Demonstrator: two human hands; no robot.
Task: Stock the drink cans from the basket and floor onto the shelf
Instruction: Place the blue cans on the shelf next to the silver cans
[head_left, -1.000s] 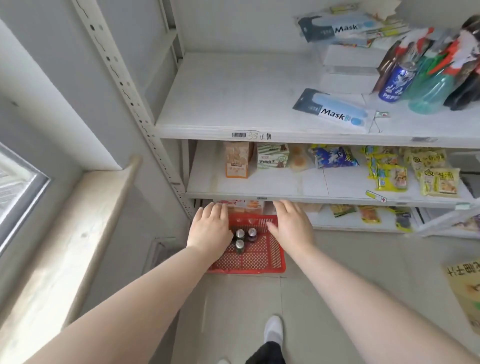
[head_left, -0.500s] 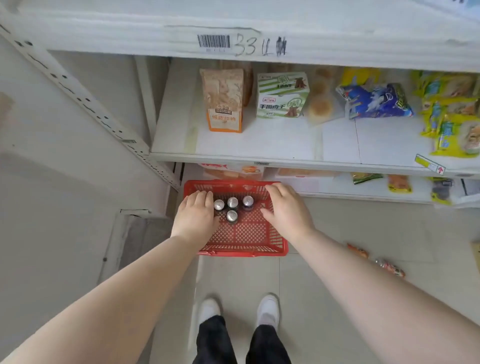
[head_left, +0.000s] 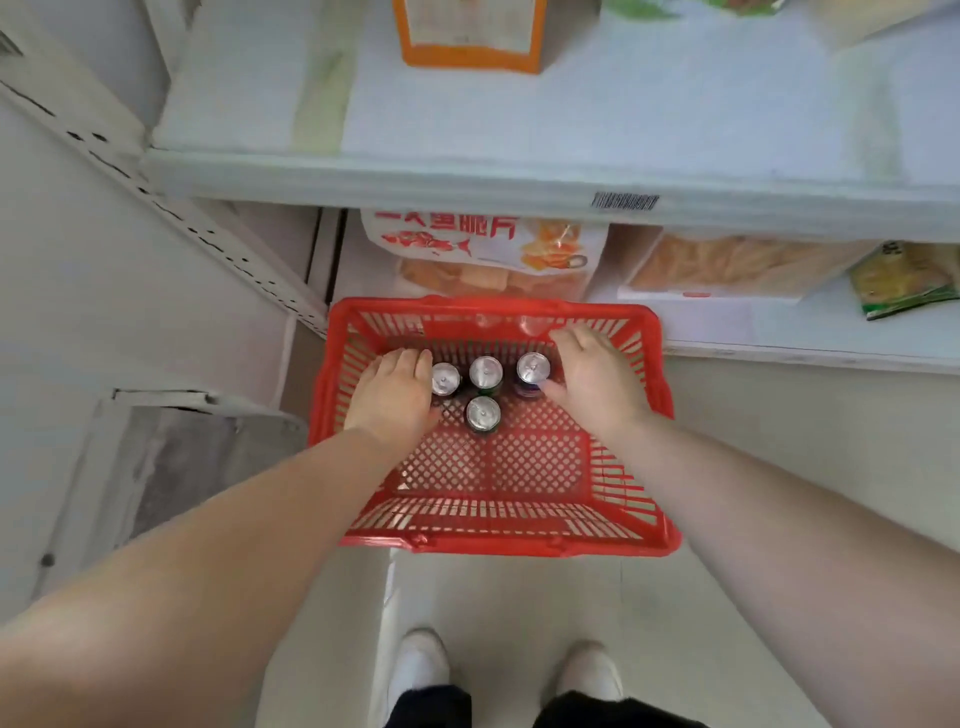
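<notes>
Four upright drink cans (head_left: 484, 372) were seen in the red basket (head_left: 498, 540) on the floor (head_left: 779, 457) below the shelf (head_left: 415, 179), both hands placed beside them.
The left hand (head_left: 397, 397) was held with fingers straight and together against the leftmost can (head_left: 445, 378); the right hand (head_left: 592, 379) was loosely spread, thumb touching the rightmost can (head_left: 532, 368); nothing was gripped.

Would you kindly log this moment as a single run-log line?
phase: pickup from red basket | cans: four upright | left hand: beside leftmost can | right hand: at rightmost can, grip unclear
</notes>
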